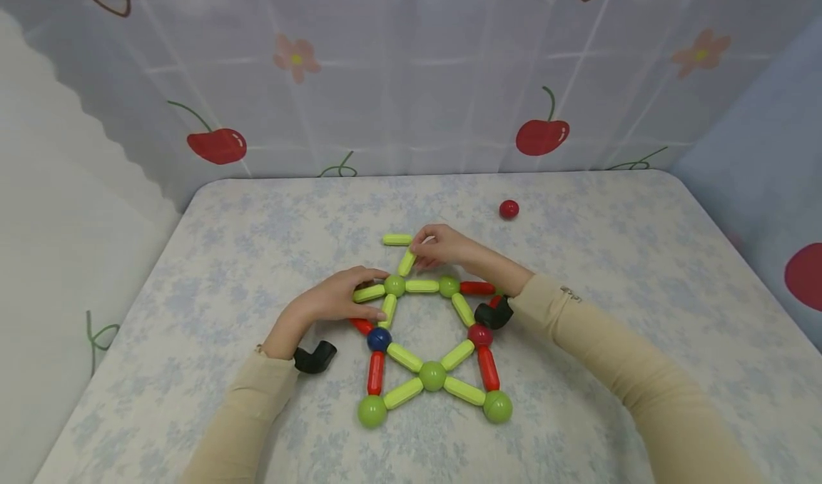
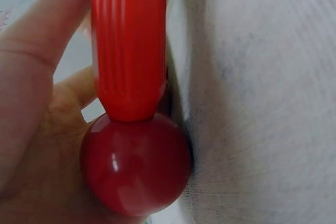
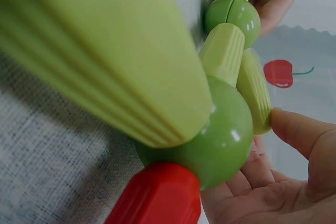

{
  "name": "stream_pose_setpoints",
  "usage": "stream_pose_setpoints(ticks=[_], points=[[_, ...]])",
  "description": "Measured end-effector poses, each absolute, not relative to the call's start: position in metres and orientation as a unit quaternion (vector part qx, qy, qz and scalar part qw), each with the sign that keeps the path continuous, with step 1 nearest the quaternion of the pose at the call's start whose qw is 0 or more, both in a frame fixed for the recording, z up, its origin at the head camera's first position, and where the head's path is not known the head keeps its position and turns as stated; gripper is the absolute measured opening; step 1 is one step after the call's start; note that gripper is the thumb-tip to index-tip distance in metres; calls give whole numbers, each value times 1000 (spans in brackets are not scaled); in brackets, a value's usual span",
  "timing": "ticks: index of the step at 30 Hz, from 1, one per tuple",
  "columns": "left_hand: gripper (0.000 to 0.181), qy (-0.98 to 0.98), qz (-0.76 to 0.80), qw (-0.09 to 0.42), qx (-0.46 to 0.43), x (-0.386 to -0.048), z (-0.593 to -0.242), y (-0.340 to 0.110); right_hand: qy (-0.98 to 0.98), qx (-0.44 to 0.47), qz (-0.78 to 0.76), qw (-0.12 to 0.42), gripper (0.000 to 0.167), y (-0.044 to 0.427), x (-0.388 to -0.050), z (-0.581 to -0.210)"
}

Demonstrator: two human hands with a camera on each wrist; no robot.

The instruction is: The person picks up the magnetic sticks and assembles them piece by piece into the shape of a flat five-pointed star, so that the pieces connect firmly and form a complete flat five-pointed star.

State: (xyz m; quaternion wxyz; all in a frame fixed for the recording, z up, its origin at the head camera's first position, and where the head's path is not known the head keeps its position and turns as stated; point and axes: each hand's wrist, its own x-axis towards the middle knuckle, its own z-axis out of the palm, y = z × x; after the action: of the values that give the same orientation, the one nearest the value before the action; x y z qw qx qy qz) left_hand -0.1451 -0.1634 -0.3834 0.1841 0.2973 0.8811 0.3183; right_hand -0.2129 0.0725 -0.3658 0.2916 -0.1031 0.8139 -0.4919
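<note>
Near the table's middle lies a figure of rods and balls. My right hand [image 1: 443, 247] pinches a light green rod [image 1: 407, 263] that slants up from a green ball [image 1: 394, 285]; in the right wrist view the thumb touches this rod [image 3: 254, 95]. My left hand [image 1: 337, 295] lies over the figure's left side, fingertips at that green ball, thumb stretched beside another green rod [image 1: 388, 309]. Under the left palm, a red rod [image 2: 128, 40] meets a red ball [image 2: 135, 163], which the hand hides in the head view.
A loose green rod [image 1: 397, 239] lies behind the figure, touching or close to the right fingers. One red ball [image 1: 509, 209] sits alone at the back. The figure includes a blue ball [image 1: 379, 339], a crimson ball [image 1: 480, 335] and green corner balls [image 1: 372, 411]. Black wrist cameras [image 1: 315, 358] hang beneath both wrists.
</note>
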Motion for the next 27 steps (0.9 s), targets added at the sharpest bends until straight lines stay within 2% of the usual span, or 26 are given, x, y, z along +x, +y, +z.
stream_pose_setpoints(ticks=[9, 20, 25, 27], points=[[67, 884, 314, 186, 293, -145, -383, -163, 813, -106, -488, 300, 18, 70, -214, -366], [68, 885, 312, 193, 286, -144, -383, -161, 852, -148, -419, 276, 22, 73, -216, -367], [64, 884, 317, 209, 271, -146, -380, -155, 865, -184, -400, 242, 30, 97, -219, -347], [61, 885, 320, 209, 263, -148, -378, -154, 878, -188, -391, 200, 30, 112, -226, -338]])
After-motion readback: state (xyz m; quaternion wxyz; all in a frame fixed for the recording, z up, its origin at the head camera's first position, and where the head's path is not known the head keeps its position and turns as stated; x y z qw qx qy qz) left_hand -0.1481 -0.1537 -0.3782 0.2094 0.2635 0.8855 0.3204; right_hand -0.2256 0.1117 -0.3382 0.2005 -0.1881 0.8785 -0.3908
